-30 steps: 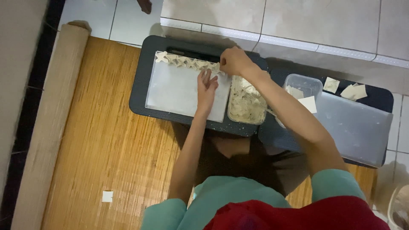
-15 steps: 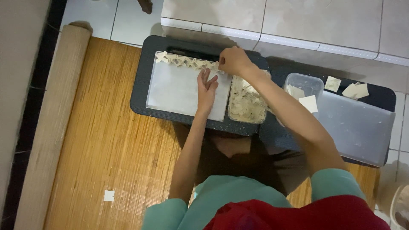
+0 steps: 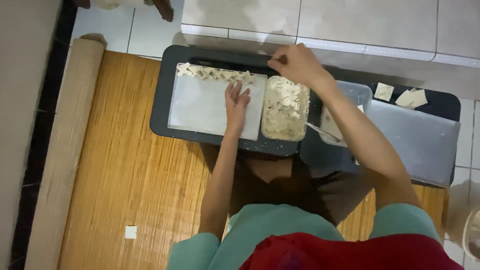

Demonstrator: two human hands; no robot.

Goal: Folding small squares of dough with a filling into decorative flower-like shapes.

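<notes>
My left hand (image 3: 236, 103) lies flat on the sheet (image 3: 200, 107), which sits on the tray (image 3: 162, 107). Just beyond my fingertips, a row of dough pieces (image 3: 215, 74) runs along the sheet's far edge, L to R. My right hand (image 3: 297, 64) is further out, over the tray's far rim, behind the tub of cut dough (image 3: 285, 107). That tub sits on the tray, touching the sheet's R side, betw. both hands. Under my R forearm: a small container (image 3: 352, 95) w/ a spoon (image 3: 322, 132). Further R, a flat lid (image 3: 415, 140); dough scraps (image 3: 402, 96) behind it. Mat (image 3: 125, 170) under the tray, rolled up well L of my left hand.
</notes>
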